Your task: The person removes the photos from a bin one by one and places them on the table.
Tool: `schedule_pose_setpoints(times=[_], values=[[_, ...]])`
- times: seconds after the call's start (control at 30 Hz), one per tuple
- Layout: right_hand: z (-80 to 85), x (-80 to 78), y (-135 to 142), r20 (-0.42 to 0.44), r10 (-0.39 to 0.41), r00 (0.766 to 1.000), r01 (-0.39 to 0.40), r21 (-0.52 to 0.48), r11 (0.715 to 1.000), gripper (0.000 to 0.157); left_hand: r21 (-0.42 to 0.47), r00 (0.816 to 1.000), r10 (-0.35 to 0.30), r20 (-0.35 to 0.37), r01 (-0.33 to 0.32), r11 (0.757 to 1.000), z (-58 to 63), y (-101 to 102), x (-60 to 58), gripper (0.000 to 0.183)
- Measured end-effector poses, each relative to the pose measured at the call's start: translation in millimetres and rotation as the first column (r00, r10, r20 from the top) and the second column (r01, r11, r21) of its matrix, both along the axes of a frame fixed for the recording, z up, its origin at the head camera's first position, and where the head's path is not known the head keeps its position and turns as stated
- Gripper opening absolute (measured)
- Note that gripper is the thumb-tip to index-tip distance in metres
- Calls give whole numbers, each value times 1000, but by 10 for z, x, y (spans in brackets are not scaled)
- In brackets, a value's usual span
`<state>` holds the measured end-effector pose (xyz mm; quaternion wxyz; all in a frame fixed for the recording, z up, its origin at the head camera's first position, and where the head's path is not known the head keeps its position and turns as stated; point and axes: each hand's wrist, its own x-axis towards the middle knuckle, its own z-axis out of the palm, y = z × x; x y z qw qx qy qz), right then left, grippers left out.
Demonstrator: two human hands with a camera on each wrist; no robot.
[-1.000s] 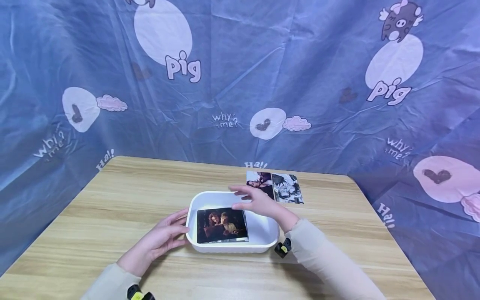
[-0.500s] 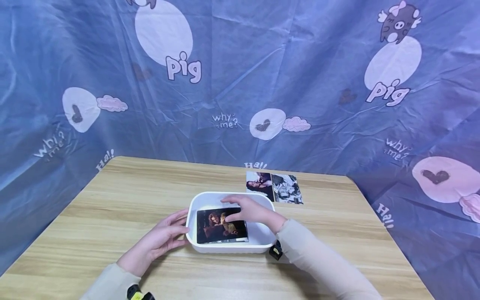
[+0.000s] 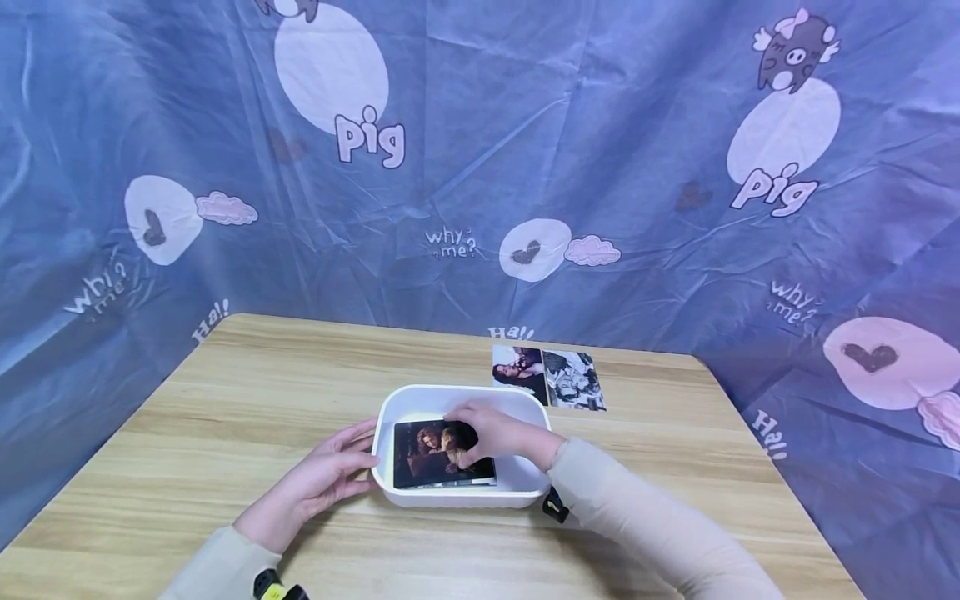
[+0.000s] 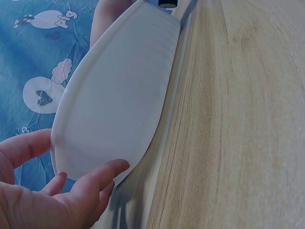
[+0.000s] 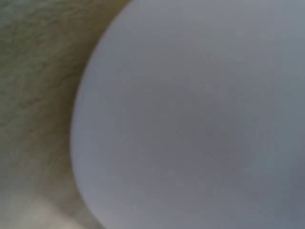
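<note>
A white plastic bin (image 3: 461, 500) stands on the table with a small stack of photos inside. The top photo (image 3: 427, 454) is dark and shows two figures; the edge of a lighter one shows beneath it. My left hand (image 3: 330, 467) rests on the bin's left end, and in the left wrist view its spread fingers touch the outer wall (image 4: 109, 95) and rim. My right hand (image 3: 498, 435) reaches into the bin over the stack's right part, fingertips at the far edge and thumb over the top photo. The right wrist view shows only a blurred white surface (image 5: 190, 119) and a sleeve (image 5: 38, 95).
Behind the bin, two more photos lie side by side: a dark one with a reclining figure (image 3: 519, 368) and a black-and-white one (image 3: 573, 382). A blue printed cloth (image 3: 480, 167) hangs around the wooden table (image 3: 225, 400).
My right hand has moved left and down into the bin, from above the rim to the photo stack. The left hand, bin and photos have stayed in place.
</note>
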<state>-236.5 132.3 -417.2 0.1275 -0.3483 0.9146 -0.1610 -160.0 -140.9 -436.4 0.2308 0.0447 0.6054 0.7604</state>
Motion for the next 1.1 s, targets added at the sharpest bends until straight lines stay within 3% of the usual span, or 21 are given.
schedule_pose_setpoints(times=[0.4, 0.7, 0.93, 1.1], values=[[38, 41, -86, -95, -27, 995, 45, 190, 981, 82, -10, 1000, 5, -1, -5, 1000, -9, 7, 5, 82], [45, 55, -104, -122, -40, 992, 61, 173, 983, 69, -14, 1000, 8, 1, -7, 1000, 4, 3, 3, 83], [38, 53, -121, -111, -56, 992, 76, 183, 980, 83, -15, 1000, 8, 7, -8, 1000, 14, -3, 0, 83], [39, 46, -121, -93, -56, 994, 74, 202, 977, 78, -21, 1000, 7, 4, -7, 1000, 14, -1, 8, 82]])
